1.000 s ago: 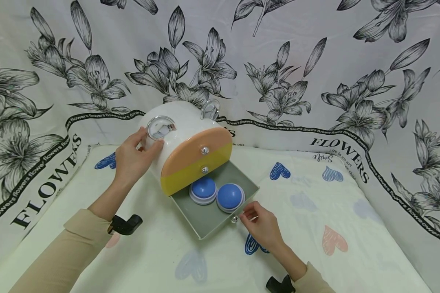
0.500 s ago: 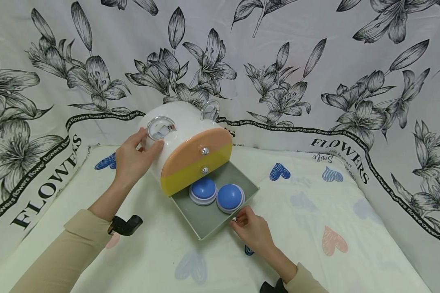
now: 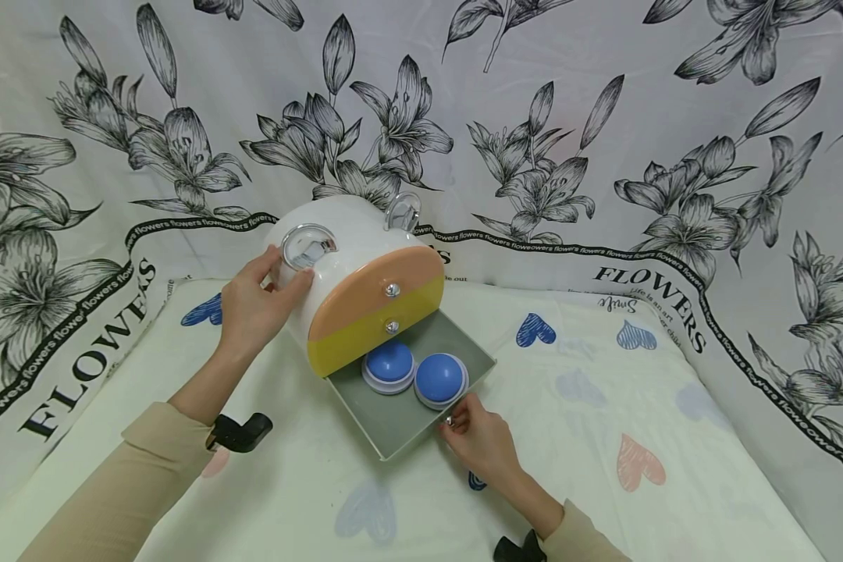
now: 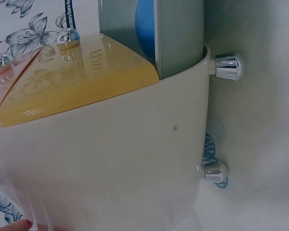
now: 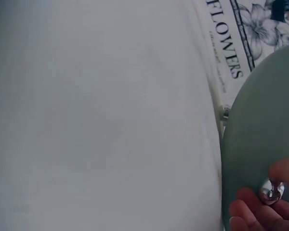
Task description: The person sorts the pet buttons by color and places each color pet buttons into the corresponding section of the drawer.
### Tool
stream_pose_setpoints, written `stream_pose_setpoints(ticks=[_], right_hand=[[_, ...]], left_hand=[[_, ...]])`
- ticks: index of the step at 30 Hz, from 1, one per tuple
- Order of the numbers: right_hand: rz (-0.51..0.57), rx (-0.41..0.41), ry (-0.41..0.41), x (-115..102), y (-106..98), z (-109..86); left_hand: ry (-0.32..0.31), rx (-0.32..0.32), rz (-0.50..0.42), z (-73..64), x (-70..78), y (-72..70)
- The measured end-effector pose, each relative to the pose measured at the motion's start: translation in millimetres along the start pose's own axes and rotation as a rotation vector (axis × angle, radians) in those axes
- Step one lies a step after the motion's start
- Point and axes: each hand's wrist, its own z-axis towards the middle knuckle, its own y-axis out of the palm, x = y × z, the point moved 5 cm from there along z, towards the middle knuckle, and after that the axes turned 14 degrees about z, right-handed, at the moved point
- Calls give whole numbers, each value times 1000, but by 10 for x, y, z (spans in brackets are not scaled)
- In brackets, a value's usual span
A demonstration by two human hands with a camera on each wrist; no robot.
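Observation:
A small white dome-shaped chest of drawers [image 3: 347,222] stands on the bedding with an orange drawer front [image 3: 354,293] and a yellow drawer front [image 3: 351,343] closed. Below them the green bottom drawer [image 3: 372,429] is pulled out. Inside it sit two round things with blue domed tops [image 3: 441,376] and white bases. My left hand [image 3: 260,300] rests on the chest's upper left side, thumb and fingers either side of a clear ring-shaped ear [image 3: 309,246]. With thumb and fingers my right hand [image 3: 483,445] pinches the silver knob [image 5: 271,191] on the green drawer's front.
White bedding [image 3: 590,515] printed with hearts lies under the chest. A floral curtain [image 3: 520,55] hangs behind it. In the left wrist view, silver-capped feet [image 4: 229,66] stick out from the chest's underside. Another ear [image 3: 403,211] rises at its top right.
My right hand has moved slightly left from the drawer's front edge and taken hold of its knob. The left hand, chest and drawer have stayed put.

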Motion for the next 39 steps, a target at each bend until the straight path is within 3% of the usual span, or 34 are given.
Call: stream_pose_setpoints(ticks=[19,39], right_hand=[[-1,2,-20,-123,60,239],[-38,-24,36,-146,245,530]], left_hand=[[-26,-17,14,11,2,2],[-23,-14,12,21,-11,5]])
